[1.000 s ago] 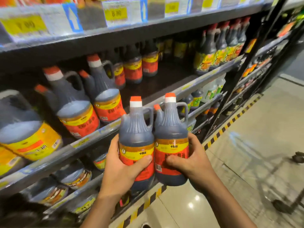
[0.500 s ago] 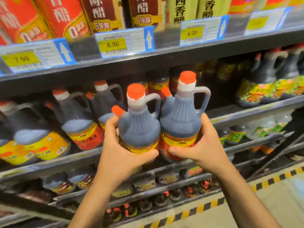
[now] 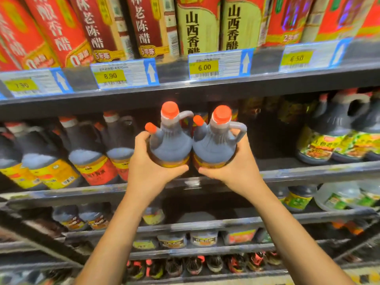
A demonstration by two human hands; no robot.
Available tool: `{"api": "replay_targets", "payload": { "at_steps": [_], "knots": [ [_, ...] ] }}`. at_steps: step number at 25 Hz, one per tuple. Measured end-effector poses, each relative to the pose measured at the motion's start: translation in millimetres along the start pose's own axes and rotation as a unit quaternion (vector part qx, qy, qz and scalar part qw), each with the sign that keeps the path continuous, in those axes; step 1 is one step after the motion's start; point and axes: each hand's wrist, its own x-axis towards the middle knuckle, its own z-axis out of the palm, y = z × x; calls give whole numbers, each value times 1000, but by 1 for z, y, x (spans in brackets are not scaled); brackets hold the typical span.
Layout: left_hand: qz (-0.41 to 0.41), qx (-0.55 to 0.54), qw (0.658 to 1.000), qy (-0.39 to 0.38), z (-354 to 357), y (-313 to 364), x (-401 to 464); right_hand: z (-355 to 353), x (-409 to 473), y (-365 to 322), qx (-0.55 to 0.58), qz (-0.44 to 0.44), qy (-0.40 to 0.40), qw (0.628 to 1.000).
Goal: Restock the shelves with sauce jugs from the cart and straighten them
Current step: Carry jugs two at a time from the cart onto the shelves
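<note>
Left hand [image 3: 152, 171] and right hand [image 3: 236, 169] fingers curl round two touching sauce jugs [image 3: 170, 145].

Shelf-edge price tags [image 3: 219, 63] read 7.90, 8.90, 6.00, 6.50.

The head camera faces the shelf [image 3: 205, 93] straight on, close, looking slightly downward.

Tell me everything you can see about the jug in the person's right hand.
The right jug is grey translucent plastic, filled with dark sauce, with an orange cap, a small orange side spout and a loop handle on its right. A red and yellow label wraps its lower body. It is upright, level with the shelf edge, pressed against the left jug. The right hand cups it from below and the side.
</note>
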Motion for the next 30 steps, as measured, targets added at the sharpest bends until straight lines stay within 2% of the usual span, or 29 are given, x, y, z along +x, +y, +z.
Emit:
{"api": "replay_targets", "payload": {
  "at_steps": [6, 11, 13, 16, 18, 21, 22, 25, 30],
  "knots": [
    [-60, 58, 997, 1, 16, -22, -2, 0, 17, 32, -30, 113, -53, 992],
    [-61, 123, 990, 35, 15, -41, 6, 4, 33, 40, -64, 141, -103, 982],
    [-59, 111, 991, 35, 14, -40, 2, 3, 31, 34, -89, 141, -110, 980],
    [-66, 104, 992, 37, 12, -33, -19, 1, 14, 28, -132, 122, -98, 979],
    [-85, 125, 987, 50, 9, -28, -42, 2, -8, 26, -161, 108, -52, 980],
    [-55, 217, 974, 32, 0, -31, -78, 9, -48, 30, -200, 7, 31, 979],
    [-47, 249, 967, 15, -3, -34, -89, 12, -60, 31, -225, -28, 30, 974],
    [-68, 324, 944, -16, -17, -43, -119, 36, -96, 32, -249, -88, -48, 963],
    [-95, 384, 918, -10, -58, -54, -155, 100, -125, 16, -241, -68, -183, 951]
  ]
}}
